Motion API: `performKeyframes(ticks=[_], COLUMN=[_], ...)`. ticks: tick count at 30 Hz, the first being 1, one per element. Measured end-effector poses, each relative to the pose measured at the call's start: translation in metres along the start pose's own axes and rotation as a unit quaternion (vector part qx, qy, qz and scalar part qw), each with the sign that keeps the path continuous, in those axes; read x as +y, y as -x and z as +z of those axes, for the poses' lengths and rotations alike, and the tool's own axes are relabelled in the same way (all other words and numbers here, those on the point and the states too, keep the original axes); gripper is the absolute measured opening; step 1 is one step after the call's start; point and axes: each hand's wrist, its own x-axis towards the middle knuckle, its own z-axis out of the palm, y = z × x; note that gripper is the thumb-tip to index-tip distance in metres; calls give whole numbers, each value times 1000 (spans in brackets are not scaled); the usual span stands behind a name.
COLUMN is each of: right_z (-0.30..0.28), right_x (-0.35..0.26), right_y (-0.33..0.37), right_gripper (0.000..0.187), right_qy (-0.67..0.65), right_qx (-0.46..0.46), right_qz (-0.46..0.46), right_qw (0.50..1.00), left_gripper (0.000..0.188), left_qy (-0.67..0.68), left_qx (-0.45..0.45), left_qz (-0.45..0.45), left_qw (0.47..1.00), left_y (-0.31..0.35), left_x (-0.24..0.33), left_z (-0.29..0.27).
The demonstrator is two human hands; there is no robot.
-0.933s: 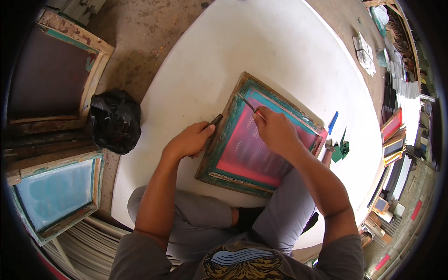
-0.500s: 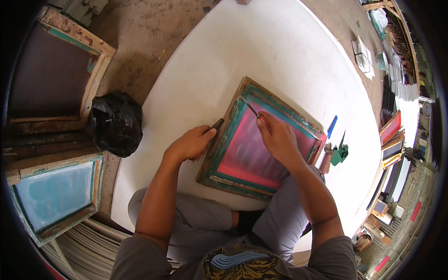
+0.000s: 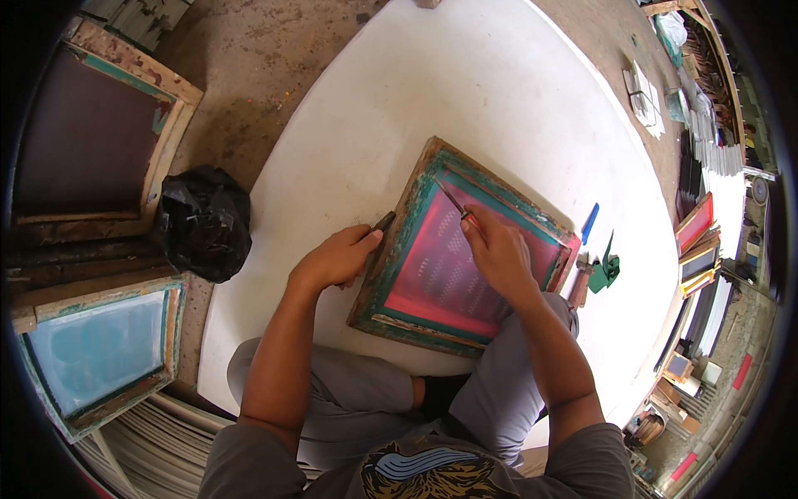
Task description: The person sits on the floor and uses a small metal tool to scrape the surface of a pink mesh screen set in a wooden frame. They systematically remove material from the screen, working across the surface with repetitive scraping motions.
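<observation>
A wooden screen-printing frame (image 3: 378,286) with green-painted edges and a pink mesh (image 3: 416,303) lies tilted in front of me, its near right side against my leg. My right hand (image 3: 504,254) is closed around a screwdriver (image 3: 450,195) with a red handle. Its thin shaft points toward the frame's far left corner, over the inner green border; contact of the tip is unclear. At the frame's left side, my left hand (image 3: 334,259) grips a short dark tool (image 3: 384,222), mostly hidden in the fist, its end next to the wood.
I sit on a white surface (image 3: 349,125). To the right lie a blue strip-like object (image 3: 590,224), a hammer (image 3: 579,285) and a green scrap (image 3: 605,270). A black plastic bag (image 3: 204,223) and other frames (image 3: 100,337) stand left. More frames (image 3: 697,224) lean at far right.
The screwdriver's tip has shifted slightly right and nearer to me along the frame's upper left corner. My left hand stays at the frame's left side with its tool.
</observation>
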Motion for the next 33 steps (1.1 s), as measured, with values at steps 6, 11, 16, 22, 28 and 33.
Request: performKeyframes(ticks=[6, 11, 16, 22, 28, 33], right_z=[0, -6, -6, -1, 3, 2], right_x=[-8, -12, -12, -35, -28, -32], right_y=[0, -2, -6, -5, -8, -7], right_gripper=[36, 35, 34, 33, 32, 31], right_qy=[11, 30, 42, 200, 169, 158], right_qx=[-18, -12, -10, -51, -77, -68], right_qz=[-3, -9, -32, -4, -12, -1], right_qw=[1000, 999, 999, 978, 983, 985], left_gripper=[49, 51, 52, 52, 52, 52], left_qy=[0, 2, 8, -3, -9, 18], left_qx=[-1, -2, 2, 8, 10, 15], left_qz=[-4, 2, -7, -9, -11, -8], left_qw=[1000, 1000, 1000, 1000, 1000, 1000], left_y=[-1, -2, -1, 0, -2, 2], left_x=[0, -1, -1, 1, 3, 4], left_z=[0, -1, 1, 2, 2, 2])
